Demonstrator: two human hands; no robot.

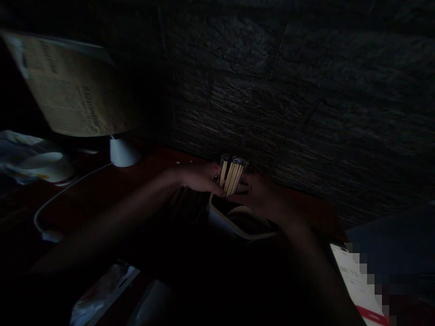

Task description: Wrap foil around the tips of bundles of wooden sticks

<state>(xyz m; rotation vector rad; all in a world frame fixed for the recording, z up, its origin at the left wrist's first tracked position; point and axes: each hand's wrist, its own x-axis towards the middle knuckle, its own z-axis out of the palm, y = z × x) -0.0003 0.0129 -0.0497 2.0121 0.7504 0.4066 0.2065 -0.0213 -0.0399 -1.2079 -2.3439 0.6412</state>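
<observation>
Left hand: the left hand [200, 179] is closed round the near-left side of a small clear container of pale wooden sticks [231, 176], fingertips pressed to it.
Right hand: the right hand [263, 194] is dim; it cups the same container from the right, though how tightly its fingers close I cannot tell.
Sticks: they stand upright, bunched between the 2 hands, just above the rim of a white rounded tub [238, 226].
Tub: directly beneath both hands, on the dark reddish table [102, 190].
Left of the hands: a white cable [57, 194] trails across the table toward a white cylindrical base [124, 151].
Farther left: a tilted tan printed sheet [71, 86] above that base.
Behind the hands: a dark stone-patterned wall [288, 90].
</observation>
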